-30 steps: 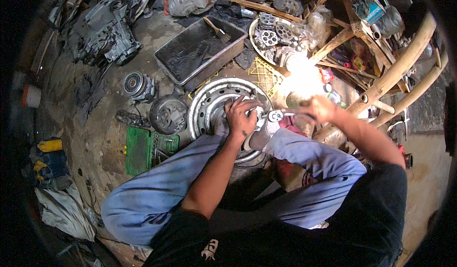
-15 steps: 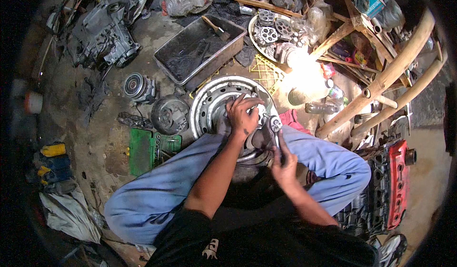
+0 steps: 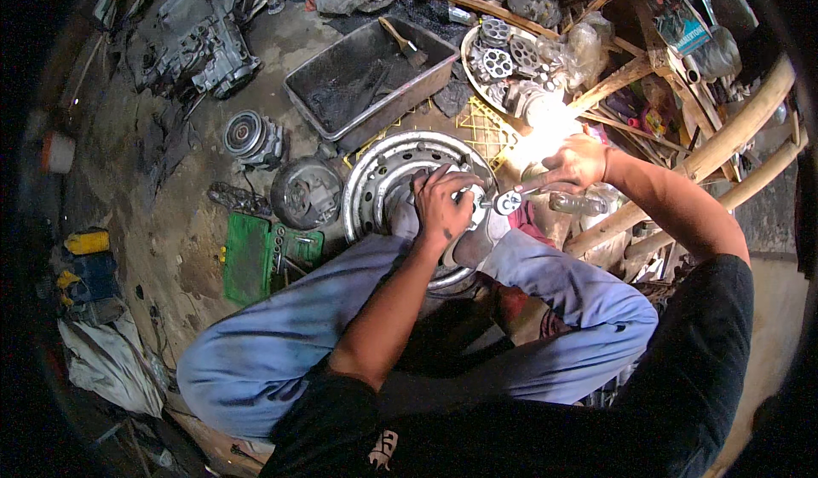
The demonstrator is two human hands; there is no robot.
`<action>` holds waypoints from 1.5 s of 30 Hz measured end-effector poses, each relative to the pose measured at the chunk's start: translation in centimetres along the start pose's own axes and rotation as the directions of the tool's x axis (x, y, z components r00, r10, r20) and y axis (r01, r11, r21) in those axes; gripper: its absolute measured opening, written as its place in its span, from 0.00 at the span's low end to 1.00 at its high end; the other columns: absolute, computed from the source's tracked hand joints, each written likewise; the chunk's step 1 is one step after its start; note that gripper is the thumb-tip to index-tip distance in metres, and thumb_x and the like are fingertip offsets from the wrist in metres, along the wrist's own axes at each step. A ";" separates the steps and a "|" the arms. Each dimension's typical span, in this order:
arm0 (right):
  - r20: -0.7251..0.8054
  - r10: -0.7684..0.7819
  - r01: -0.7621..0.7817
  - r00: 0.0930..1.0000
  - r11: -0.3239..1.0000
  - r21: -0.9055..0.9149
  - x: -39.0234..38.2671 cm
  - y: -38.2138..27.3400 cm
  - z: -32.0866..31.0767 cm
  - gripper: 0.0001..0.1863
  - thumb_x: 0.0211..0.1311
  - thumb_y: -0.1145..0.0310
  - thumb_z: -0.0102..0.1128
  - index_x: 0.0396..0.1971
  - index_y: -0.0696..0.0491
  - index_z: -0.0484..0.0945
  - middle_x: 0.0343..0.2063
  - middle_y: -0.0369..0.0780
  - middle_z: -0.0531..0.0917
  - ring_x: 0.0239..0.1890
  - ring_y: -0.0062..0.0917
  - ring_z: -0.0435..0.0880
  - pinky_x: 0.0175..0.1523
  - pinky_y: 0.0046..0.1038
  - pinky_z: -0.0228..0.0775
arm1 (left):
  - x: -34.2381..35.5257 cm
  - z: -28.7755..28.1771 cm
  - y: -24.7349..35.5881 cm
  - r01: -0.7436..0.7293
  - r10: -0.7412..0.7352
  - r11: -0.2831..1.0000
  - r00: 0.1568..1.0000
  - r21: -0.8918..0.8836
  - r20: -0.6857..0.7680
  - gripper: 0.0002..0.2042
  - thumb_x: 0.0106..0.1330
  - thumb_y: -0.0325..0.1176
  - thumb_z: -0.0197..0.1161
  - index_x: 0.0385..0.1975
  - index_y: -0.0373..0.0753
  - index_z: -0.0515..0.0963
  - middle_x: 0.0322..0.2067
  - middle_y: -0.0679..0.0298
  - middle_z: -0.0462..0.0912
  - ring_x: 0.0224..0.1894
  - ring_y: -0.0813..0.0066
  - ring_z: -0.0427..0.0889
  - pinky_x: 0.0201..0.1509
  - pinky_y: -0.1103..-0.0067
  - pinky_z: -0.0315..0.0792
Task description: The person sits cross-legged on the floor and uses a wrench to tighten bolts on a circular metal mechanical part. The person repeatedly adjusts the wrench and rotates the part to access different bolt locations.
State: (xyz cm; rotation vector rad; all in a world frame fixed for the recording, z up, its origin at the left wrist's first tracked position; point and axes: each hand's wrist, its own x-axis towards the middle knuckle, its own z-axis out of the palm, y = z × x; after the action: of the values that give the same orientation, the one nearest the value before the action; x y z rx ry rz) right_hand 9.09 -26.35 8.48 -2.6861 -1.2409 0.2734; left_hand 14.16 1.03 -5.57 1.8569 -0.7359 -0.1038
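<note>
My left hand (image 3: 440, 210) is closed around a silvery metal machine part (image 3: 479, 195), which it holds over a steel wheel rim (image 3: 362, 190) between my legs. My right hand (image 3: 579, 163) grips the handle of a ratchet wrench (image 3: 509, 203), stretched out to the right of the part. The ratchet's round head sits against the part's right side. Just where the socket seats cannot be made out. My feet rest on the rim, beneath the part.
Left of the rim lie a round metal housing (image 3: 305, 195), a pulley unit (image 3: 247, 137) and an opened green socket case (image 3: 249, 258). Beyond stand a black tub (image 3: 311, 107) with a brush (image 3: 407, 48) and a basin (image 3: 469, 69) of metal parts. Wooden poles (image 3: 733, 129) rise at right.
My right hand has swung the ratchet handle away from my lap, out to the far right. My left hand keeps its hold on the metal part. The whole view has shifted slightly.
</note>
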 end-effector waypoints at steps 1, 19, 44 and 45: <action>-0.004 0.031 -0.031 1.000 0.997 0.066 0.0 -0.3 0.4 0.30 0.57 0.61 0.58 0.62 0.24 0.70 0.17 0.34 0.72 0.15 0.32 0.75 0.19 0.34 0.67 | 0.1 -0.2 -0.1 0.020 -0.018 0.999 0.999 -0.034 0.035 0.15 0.50 0.29 0.54 0.34 0.53 0.86 0.40 0.68 0.87 0.57 0.55 0.75 0.62 0.60 0.56; -0.250 0.962 -0.486 -0.113 0.166 0.858 13.3 -25.1 11.3 0.27 0.66 0.77 0.52 0.66 0.57 0.64 0.53 0.55 0.78 0.55 0.27 0.77 0.56 0.28 0.68 | -0.2 -0.1 -0.6 0.019 -0.018 1.000 0.999 -0.020 0.030 0.11 0.54 0.34 0.57 0.32 0.53 0.85 0.40 0.71 0.86 0.55 0.60 0.76 0.61 0.64 0.56; -0.193 0.326 -0.364 0.926 0.905 -0.221 -2.0 -6.9 3.1 0.34 0.55 0.58 0.61 0.64 0.21 0.65 0.21 0.34 0.72 0.21 0.30 0.77 0.26 0.33 0.70 | -0.6 -1.4 5.2 -0.353 0.353 0.935 0.911 -0.039 0.213 0.32 0.54 0.46 0.69 0.59 0.42 0.70 0.47 0.50 0.79 0.53 0.51 0.75 0.59 0.62 0.66; -0.214 0.344 -0.390 0.914 0.890 -0.235 -2.4 -6.9 3.8 0.35 0.55 0.59 0.61 0.64 0.21 0.65 0.21 0.35 0.72 0.22 0.30 0.77 0.27 0.33 0.70 | -0.2 -0.9 4.8 -0.364 0.371 0.928 0.897 -0.075 0.239 0.26 0.57 0.42 0.68 0.56 0.43 0.73 0.44 0.51 0.81 0.45 0.51 0.80 0.52 0.64 0.71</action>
State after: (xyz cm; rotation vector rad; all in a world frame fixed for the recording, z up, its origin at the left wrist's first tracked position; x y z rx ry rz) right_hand 1.61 -23.46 6.61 -3.0973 -0.7593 -0.0876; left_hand 12.22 0.84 -1.03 1.6625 -1.2445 -0.1037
